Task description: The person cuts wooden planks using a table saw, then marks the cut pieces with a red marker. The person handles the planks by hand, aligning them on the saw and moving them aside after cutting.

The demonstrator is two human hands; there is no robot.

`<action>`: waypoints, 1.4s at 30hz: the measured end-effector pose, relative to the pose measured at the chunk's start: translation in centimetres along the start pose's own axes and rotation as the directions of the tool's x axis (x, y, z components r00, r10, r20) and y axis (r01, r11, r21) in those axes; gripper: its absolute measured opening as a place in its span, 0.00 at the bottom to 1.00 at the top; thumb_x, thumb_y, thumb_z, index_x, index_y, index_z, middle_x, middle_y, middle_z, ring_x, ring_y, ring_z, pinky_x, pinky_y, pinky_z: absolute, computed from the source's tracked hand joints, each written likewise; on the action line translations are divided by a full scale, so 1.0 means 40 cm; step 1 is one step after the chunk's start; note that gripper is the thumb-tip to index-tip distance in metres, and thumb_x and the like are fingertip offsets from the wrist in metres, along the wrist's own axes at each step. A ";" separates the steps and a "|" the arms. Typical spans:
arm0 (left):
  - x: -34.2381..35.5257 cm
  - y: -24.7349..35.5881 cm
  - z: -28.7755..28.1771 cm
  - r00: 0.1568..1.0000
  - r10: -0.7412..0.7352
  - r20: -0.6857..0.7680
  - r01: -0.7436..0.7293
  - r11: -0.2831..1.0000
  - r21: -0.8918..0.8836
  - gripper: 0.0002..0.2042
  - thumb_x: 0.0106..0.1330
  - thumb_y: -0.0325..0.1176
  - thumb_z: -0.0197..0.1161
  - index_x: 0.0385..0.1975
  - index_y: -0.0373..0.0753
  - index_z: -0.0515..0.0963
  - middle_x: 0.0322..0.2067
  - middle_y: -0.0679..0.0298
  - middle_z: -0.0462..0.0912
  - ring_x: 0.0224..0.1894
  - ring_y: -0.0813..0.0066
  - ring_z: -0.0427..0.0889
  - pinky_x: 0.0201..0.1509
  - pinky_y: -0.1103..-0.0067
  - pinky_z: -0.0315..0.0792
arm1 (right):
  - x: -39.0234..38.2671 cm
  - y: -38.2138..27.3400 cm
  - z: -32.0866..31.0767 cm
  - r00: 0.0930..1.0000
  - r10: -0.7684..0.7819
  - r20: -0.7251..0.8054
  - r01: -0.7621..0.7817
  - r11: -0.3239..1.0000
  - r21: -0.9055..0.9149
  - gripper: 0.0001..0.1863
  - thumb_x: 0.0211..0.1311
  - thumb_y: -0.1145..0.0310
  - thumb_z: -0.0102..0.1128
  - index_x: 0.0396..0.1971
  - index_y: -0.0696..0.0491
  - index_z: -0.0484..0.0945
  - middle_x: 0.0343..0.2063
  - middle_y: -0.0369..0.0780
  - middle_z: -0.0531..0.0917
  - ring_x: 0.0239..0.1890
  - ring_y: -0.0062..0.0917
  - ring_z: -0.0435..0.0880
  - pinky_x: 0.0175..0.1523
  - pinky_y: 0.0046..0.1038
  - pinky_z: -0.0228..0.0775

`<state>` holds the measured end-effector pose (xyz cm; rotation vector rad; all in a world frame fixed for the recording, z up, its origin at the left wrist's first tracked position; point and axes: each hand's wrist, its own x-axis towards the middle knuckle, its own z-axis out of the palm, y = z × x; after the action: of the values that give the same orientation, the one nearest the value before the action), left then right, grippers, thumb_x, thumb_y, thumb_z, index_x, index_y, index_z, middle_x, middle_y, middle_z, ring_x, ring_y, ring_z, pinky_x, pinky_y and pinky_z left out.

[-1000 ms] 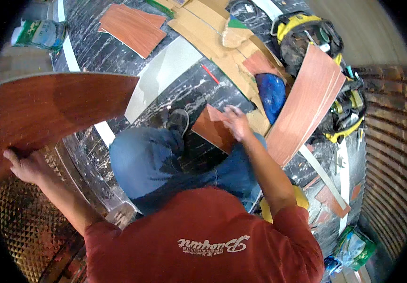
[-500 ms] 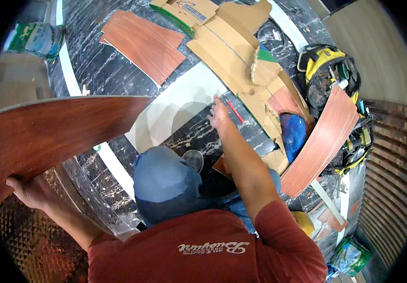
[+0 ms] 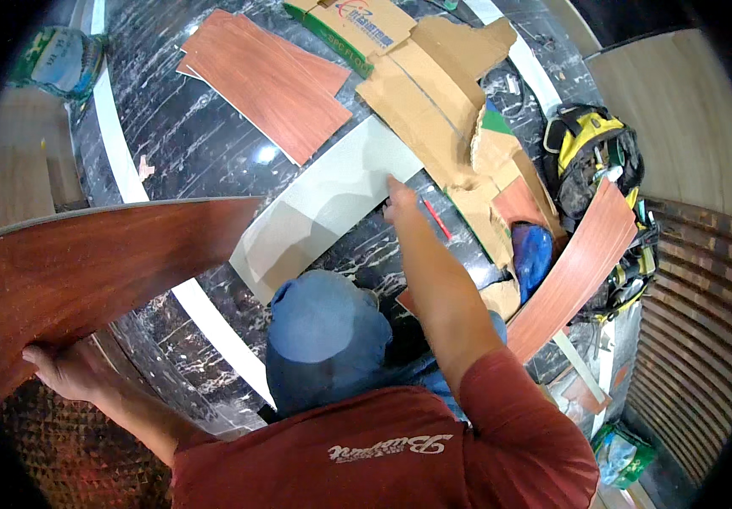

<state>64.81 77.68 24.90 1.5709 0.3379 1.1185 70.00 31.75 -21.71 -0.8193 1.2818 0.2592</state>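
On the left, a long reddish-brown wood-grain plank (image 3: 120, 263) is held on its edge, raised off the floor. My left hand (image 3: 64, 373) grips its lower edge near the outer end. Ahead of my knee, a plank with its pale backing up (image 3: 323, 204) lies flat on the dark floor. My right hand (image 3: 398, 202) is at the near edge of this pale plank, index finger stretched over it and the other fingers partly bent. Just right of that hand lies a red pencil-like stick (image 3: 436, 219).
Loose reddish planks (image 3: 272, 81) lie ahead, beside torn cardboard packaging (image 3: 425, 93). A black and yellow tool bag (image 3: 595, 153), a blue object (image 3: 532, 254) and more planks (image 3: 582, 254) are on the right. White strips (image 3: 221, 339) cross the dark marble-patterned floor (image 3: 171, 161).
The view has shifted slightly, so most floor items appear a little lower and to the right. My right hand has slid slightly left along the pale plank's edge. My left hand keeps its grip.
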 end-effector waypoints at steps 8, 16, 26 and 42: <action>0.041 0.015 0.025 0.987 -0.141 0.076 0.150 0.981 -0.126 0.23 0.71 0.40 0.56 0.58 0.30 0.69 0.60 0.54 0.71 0.59 0.57 0.70 0.66 0.57 0.60 | -0.290 0.026 -0.261 0.690 -0.645 0.329 0.723 0.595 -0.350 0.19 0.68 0.66 0.57 0.55 0.53 0.68 0.51 0.41 0.77 0.50 0.35 0.78 0.52 0.41 0.73; -0.006 0.049 0.276 0.858 -0.025 0.513 0.287 0.853 -0.437 0.13 0.69 0.31 0.59 0.50 0.33 0.75 0.48 0.57 0.81 0.51 0.65 0.80 0.59 0.67 0.71 | -0.834 -0.380 -0.502 0.419 -0.908 0.033 0.868 0.411 0.279 0.18 0.73 0.62 0.49 0.57 0.54 0.68 0.50 0.37 0.77 0.50 0.22 0.75 0.52 0.27 0.70; -0.381 0.095 0.486 0.755 0.014 0.656 0.333 0.853 -0.402 0.23 0.64 0.34 0.67 0.56 0.29 0.71 0.52 0.60 0.78 0.52 0.69 0.76 0.61 0.72 0.68 | -1.007 -0.322 -0.459 0.153 -0.984 0.089 0.916 0.175 0.361 0.17 0.72 0.64 0.52 0.57 0.54 0.68 0.47 0.36 0.78 0.46 0.23 0.78 0.52 0.27 0.71; -0.498 0.093 0.463 0.611 0.080 0.788 0.356 0.861 -0.363 0.22 0.68 0.42 0.62 0.52 0.30 0.74 0.48 0.61 0.80 0.49 0.73 0.77 0.56 0.75 0.70 | -0.906 -0.244 -0.193 0.111 -0.923 0.368 0.871 0.269 0.412 0.19 0.70 0.67 0.55 0.56 0.57 0.68 0.51 0.38 0.77 0.54 0.23 0.73 0.62 0.28 0.61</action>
<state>68.06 50.86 20.10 1.3734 -0.4030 0.2424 59.14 29.23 14.97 -1.2040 0.0191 -0.5739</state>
